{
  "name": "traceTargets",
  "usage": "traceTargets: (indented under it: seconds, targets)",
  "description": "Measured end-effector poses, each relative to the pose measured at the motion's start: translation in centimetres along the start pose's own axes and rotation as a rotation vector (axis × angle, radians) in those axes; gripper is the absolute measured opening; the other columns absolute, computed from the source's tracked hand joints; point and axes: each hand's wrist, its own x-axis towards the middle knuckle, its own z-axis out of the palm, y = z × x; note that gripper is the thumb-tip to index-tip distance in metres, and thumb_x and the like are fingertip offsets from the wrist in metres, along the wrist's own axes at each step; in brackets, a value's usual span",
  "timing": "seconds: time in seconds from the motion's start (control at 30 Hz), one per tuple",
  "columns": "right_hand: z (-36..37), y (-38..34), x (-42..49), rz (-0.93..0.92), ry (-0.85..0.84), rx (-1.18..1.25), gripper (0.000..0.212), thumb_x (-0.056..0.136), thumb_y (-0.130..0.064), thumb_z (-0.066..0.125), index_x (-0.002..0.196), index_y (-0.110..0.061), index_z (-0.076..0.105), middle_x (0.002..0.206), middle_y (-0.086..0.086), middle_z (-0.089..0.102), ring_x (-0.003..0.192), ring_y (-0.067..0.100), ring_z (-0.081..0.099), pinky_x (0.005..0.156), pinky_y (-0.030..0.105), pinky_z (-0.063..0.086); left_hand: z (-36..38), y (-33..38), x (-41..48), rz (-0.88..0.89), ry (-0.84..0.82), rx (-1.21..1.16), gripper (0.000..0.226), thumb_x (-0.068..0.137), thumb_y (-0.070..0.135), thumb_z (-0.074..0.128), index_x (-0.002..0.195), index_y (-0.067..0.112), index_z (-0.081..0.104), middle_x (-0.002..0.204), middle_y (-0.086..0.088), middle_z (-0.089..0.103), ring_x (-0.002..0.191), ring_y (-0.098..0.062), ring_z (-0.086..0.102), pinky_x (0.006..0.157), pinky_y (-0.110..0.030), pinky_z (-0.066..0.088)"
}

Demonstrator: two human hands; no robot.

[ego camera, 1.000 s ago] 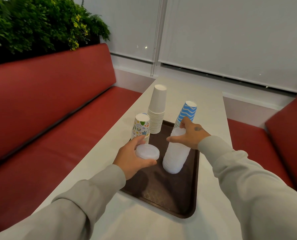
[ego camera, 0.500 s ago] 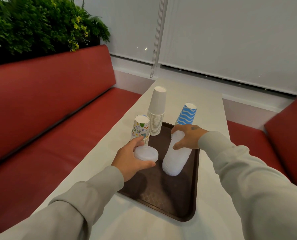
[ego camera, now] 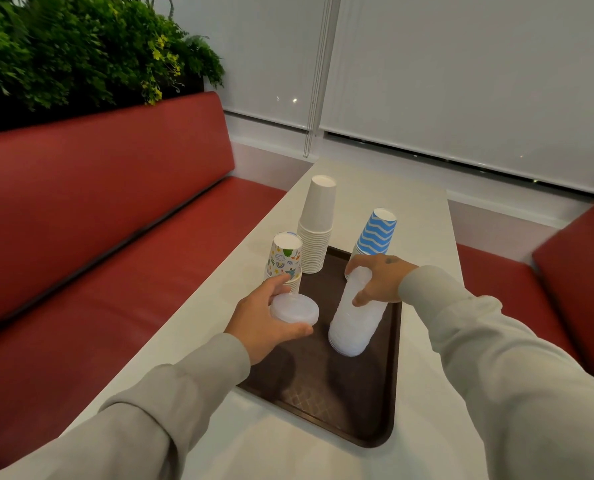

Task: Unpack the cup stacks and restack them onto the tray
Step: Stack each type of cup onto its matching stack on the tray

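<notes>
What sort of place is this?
Probably a café or fast-food restaurant booth: red padded bench seats flank a narrow white table, with a brown serving tray and stacks of disposable cups.

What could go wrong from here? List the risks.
The clear cup stack leans on the tray, gripped only near its top by the right hand; its base could slip.
That hand sits close to the blue wavy stack and might knock it.
The left hand, holding a clear cup, could bump the patterned stack.
</notes>
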Motion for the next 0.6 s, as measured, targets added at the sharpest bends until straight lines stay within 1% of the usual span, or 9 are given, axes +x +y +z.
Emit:
traceTargets:
  seconds: [0.1,0.2,0.27,0.33,0.4,0.47,0.5,0.53,0.6]
  targets:
    - [0.3,0.1,0.2,0.015,0.018,0.004,0.061,0.086,-0.043,0.072,0.138,-0.038,0.041,0.14,0.002,0.046,0.121,0.023,0.046,0.098,0.037,0.049,0.2,0.1,0.0,0.002,0.0,-0.005,0.091,0.073,0.026,0.088,0.147,0.031,0.037,0.146,0.007,0.048,0.134,-0.02,0.045,0.11,-0.04,0.042]
    - [0.7,0.0,0.1,0.018,0.024,0.006,0.071,0.086,-0.046,0.072,0.146,-0.039,0.033,0.144,0.003,0.042,0.128,0.026,0.045,0.099,0.038,0.047,0.3,0.2,-0.1,0.011,-0.004,-0.009,0.091,0.072,0.026,0.089,0.146,0.031,0.037,0.146,0.007,0.048,0.134,-0.02,0.044,0.111,-0.042,0.043]
    - [0.6,-0.2,-0.1,0.019,0.033,0.017,0.081,0.084,-0.052,0.072,0.15,-0.04,0.026,0.147,0.003,0.039,0.132,0.027,0.043,0.101,0.039,0.047,0.3,0.4,-0.1,0.017,-0.003,-0.007,0.09,0.072,0.027,0.089,0.146,0.032,0.037,0.146,0.007,0.048,0.134,-0.019,0.044,0.111,-0.042,0.043]
    - [0.1,-0.3,-0.4,0.014,0.084,0.037,0.083,0.082,-0.056,0.071,0.15,-0.038,0.026,0.146,0.004,0.038,0.131,0.028,0.043,0.1,0.041,0.047,0.3,0.4,-0.1,0.024,0.001,-0.011,0.09,0.071,0.027,0.089,0.145,0.032,0.038,0.145,0.007,0.049,0.132,-0.018,0.045,0.11,-0.041,0.044]
    - [-0.6,-0.8,-1.1,-0.04,0.222,0.077,0.071,0.083,-0.053,0.07,0.142,-0.032,0.036,0.14,0.004,0.042,0.124,0.025,0.044,0.095,0.039,0.047,0.2,0.5,-0.1,0.03,0.007,-0.018,0.091,0.071,0.027,0.09,0.145,0.032,0.038,0.144,0.007,0.05,0.131,-0.018,0.046,0.11,-0.04,0.044]
    - [-1.3,-2.0,-2.1,-0.153,0.384,0.172,0.051,0.086,-0.048,0.068,0.127,-0.026,0.047,0.128,0.001,0.05,0.113,0.021,0.049,0.091,0.035,0.047,0.2,0.7,0.0,0.045,0.009,-0.018,0.092,0.071,0.027,0.09,0.146,0.033,0.038,0.143,0.008,0.051,0.129,-0.017,0.048,0.11,-0.04,0.044]
    - [-1.6,-2.7,-2.5,-0.205,0.415,0.225,0.043,0.086,-0.048,0.068,0.119,-0.024,0.052,0.121,-0.001,0.055,0.109,0.02,0.053,0.091,0.036,0.049,0.2,0.9,0.0,0.054,0.009,-0.015,0.092,0.071,0.028,0.09,0.146,0.034,0.037,0.142,0.008,0.051,0.128,-0.016,0.048,0.11,-0.04,0.045]
    - [-1.8,-3.5,-2.9,-0.236,0.398,0.267,0.038,0.086,-0.049,0.068,0.11,-0.023,0.055,0.114,-0.001,0.06,0.104,0.02,0.058,0.09,0.037,0.052,0.3,1.1,0.0,0.062,0.01,-0.011,0.093,0.071,0.028,0.09,0.146,0.034,0.037,0.141,0.009,0.051,0.127,-0.015,0.048,0.11,-0.039,0.045]
    - [-1.9,-4.9,-3.7,-0.229,0.258,0.259,0.041,0.082,-0.058,0.069,0.1,-0.024,0.057,0.104,-0.001,0.064,0.096,0.021,0.062,0.087,0.038,0.055,0.4,1.4,-0.1,0.081,0.019,-0.006,0.094,0.07,0.027,0.091,0.146,0.034,0.038,0.137,0.011,0.052,0.121,-0.011,0.049,0.105,-0.032,0.045]
